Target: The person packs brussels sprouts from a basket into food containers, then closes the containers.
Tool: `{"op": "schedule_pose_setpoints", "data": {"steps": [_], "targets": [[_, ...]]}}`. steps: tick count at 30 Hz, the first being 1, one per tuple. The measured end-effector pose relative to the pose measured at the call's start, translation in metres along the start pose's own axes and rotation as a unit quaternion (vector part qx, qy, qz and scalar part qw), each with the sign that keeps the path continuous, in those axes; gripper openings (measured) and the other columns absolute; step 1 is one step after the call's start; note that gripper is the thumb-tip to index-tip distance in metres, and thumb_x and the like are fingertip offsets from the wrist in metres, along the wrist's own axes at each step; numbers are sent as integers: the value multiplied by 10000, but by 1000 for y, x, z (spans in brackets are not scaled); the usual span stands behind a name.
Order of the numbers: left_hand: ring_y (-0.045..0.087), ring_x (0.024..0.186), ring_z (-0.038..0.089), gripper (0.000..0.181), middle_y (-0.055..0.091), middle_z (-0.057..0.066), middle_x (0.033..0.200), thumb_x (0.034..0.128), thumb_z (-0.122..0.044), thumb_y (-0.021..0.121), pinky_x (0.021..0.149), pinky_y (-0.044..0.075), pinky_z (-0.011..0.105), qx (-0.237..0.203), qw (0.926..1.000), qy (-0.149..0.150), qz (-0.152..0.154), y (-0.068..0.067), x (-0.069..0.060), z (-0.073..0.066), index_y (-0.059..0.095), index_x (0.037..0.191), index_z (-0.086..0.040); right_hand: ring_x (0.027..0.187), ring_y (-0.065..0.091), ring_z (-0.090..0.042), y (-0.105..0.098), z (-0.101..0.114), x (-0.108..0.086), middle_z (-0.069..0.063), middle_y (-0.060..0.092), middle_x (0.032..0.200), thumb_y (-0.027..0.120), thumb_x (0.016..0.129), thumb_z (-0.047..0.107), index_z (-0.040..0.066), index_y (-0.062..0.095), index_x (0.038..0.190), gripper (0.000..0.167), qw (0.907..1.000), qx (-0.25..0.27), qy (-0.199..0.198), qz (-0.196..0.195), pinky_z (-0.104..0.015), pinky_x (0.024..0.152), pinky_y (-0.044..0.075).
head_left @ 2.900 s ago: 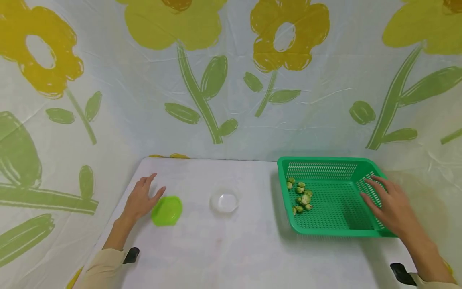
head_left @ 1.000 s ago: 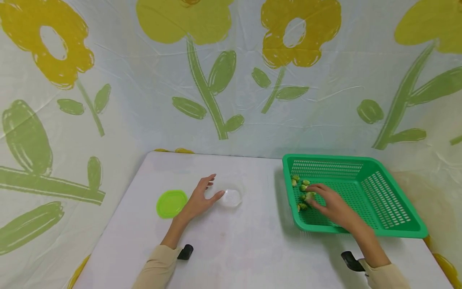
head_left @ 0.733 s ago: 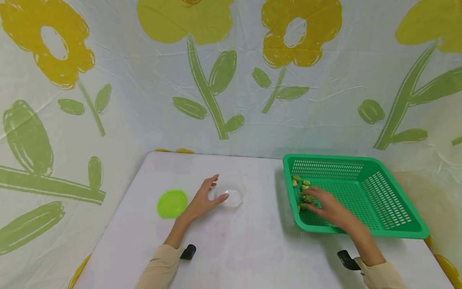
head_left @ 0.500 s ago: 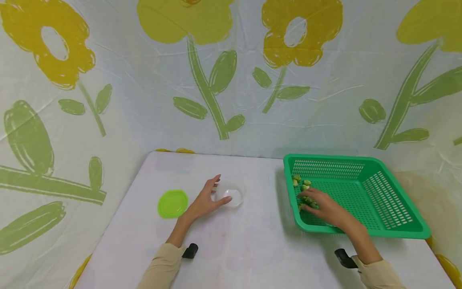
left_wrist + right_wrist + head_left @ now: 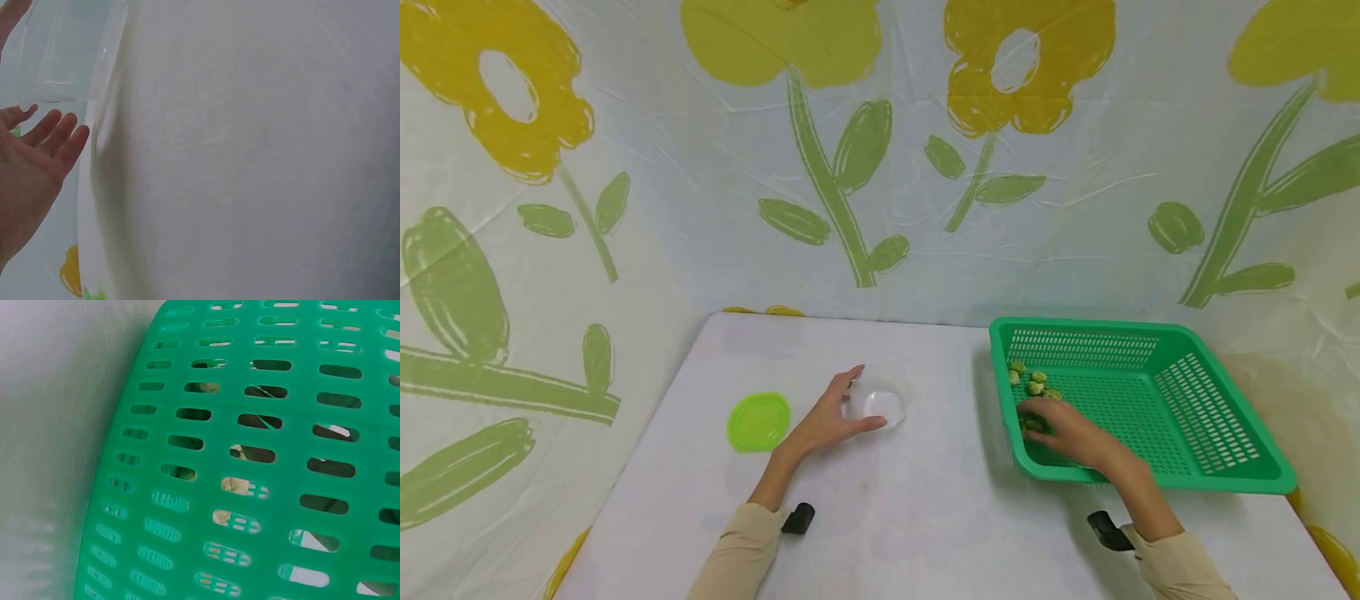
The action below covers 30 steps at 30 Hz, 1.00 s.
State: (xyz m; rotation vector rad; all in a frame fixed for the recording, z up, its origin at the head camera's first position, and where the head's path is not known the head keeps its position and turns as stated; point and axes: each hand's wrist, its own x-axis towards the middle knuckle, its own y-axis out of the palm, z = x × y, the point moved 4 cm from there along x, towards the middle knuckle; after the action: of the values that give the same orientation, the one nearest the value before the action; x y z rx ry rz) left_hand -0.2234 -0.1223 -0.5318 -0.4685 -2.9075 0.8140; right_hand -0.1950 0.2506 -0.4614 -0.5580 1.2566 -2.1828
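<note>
My left hand is at the left side of a clear plastic container, with thumb and fingers spread about its rim. In the left wrist view, a small gap shows between the fingertips and the container. A green plastic basket with slotted walls stands on the right. Inside it, my right hand reaches down over Brussels sprouts, fingers bent and thumb below. Some sprouts show between thumb and fingers; whether they are pinched is hidden. The right wrist view is filled by the basket wall.
A lime green lid lies on the white-covered table, left of the container. Behind the table hangs a white cloth printed with yellow flowers. The basket's raised rim surrounds my right hand.
My left hand has moved right from near the lid to the container. My right hand has moved left into the basket and down over the sprouts, shifting slightly toward the near left corner.
</note>
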Motion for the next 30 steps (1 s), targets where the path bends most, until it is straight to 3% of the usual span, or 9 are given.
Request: {"op": "schedule_pose_setpoints", "data": {"steps": [18,24,30], "targets": [[394,1458,239,1078,380,31,1608,780,-469,897,1175,389,452,-388,9991,-93,-136,8,1,3,289,1626,-195,838,652,-239,8,-5,4,-36,667,922,782,858,-52,33,667,984,191,9994,143,-192,261,-365,689,564],[369,1479,248,1086,350,70,1629,776,-451,906,1169,397,455,-567,9981,-58,-228,10,0,1,289,1625,-174,778,637,-220,9,-4,6,-70,653,844,776,837,-105,41,641,913,213,9993,144,-201,285,-349,638,549],[344,1494,242,1081,342,77,1631,775,-414,916,1171,393,453,-736,9968,-84,-308,11,-1,1,293,1622,-162,751,595,-167,9,-4,7,6,627,830,763,856,-93,63,618,889,216,9992,126,-103,355,-317,614,505]]}}
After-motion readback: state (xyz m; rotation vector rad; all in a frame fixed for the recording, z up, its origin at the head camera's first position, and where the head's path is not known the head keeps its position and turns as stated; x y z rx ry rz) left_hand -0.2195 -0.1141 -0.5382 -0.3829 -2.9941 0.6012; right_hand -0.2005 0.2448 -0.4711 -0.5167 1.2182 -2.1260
